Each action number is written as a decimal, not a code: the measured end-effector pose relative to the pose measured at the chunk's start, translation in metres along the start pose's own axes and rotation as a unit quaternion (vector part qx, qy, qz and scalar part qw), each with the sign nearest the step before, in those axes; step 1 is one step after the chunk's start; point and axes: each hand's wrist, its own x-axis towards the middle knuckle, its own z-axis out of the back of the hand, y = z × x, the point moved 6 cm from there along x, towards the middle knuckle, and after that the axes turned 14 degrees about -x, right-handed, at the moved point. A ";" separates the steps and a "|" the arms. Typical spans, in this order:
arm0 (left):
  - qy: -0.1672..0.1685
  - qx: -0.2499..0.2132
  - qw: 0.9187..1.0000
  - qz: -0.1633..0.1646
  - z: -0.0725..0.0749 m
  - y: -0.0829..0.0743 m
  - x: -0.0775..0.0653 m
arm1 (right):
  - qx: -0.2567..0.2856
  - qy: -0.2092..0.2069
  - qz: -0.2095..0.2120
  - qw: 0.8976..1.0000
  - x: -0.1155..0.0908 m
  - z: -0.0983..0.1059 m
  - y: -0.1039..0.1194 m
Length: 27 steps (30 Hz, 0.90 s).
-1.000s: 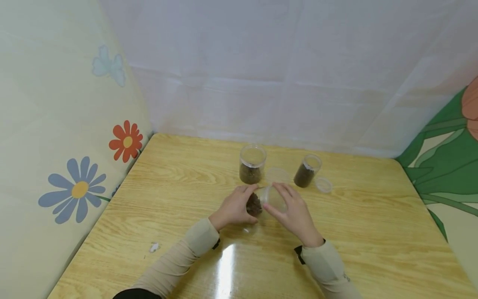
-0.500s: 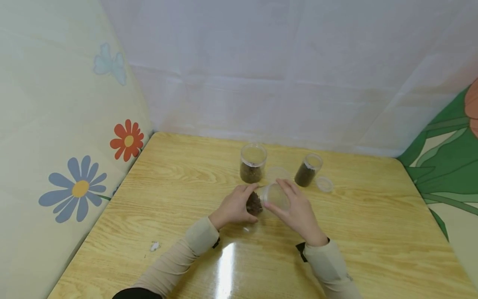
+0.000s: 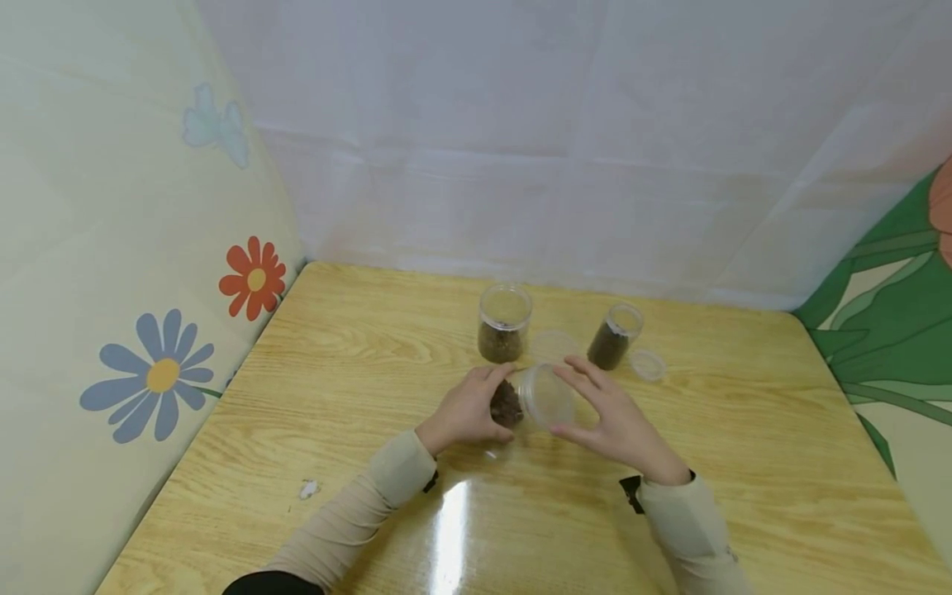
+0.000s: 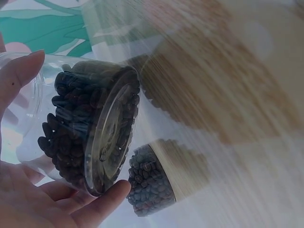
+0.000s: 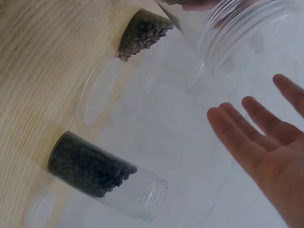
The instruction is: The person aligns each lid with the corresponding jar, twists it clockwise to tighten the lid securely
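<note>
A wooden table (image 3: 744, 463) takes up the foreground. Over it, the left hand (image 3: 464, 411) has its fingers clamped round a clear jar (image 3: 533, 400), tilted so its mouth faces right, with dark beans (image 3: 506, 405) in it. The right hand (image 3: 623, 430) is just beside that mouth, fingers spread apart. Behind stand a wide jar (image 3: 502, 337) and a slim jar (image 3: 609, 345), both part-filled. A large lid (image 3: 554, 346) lies between them, a small lid (image 3: 649, 364) right of the slim jar.

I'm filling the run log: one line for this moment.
left hand: gripping jar; right hand: beside it; table: two more jars, two lids
</note>
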 end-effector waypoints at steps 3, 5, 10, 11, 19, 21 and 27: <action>0.000 0.004 1.000 0.001 -0.001 0.001 0.001 | -0.001 -0.003 0.030 1.000 0.001 0.000 -0.001; 0.001 0.005 1.000 0.001 -0.001 0.001 0.001 | -0.001 -0.006 0.048 0.999 0.002 -0.001 -0.001; 0.001 0.004 1.000 0.000 -0.001 0.000 0.002 | 0.000 -0.010 0.078 0.997 0.004 -0.002 -0.001; 0.001 0.004 1.000 0.000 -0.001 0.000 0.002 | 0.001 -0.010 0.081 0.997 0.005 -0.002 -0.001; 0.002 0.005 1.000 0.000 -0.003 0.001 0.003 | 0.004 -0.001 0.074 0.997 0.006 -0.004 -0.001; 0.003 0.006 1.000 0.002 -0.003 0.001 0.003 | 0.005 0.004 0.066 0.998 0.006 -0.004 -0.001; 0.006 0.003 1.000 0.010 -0.004 0.003 0.003 | 0.001 0.024 0.036 0.999 0.007 -0.006 -0.002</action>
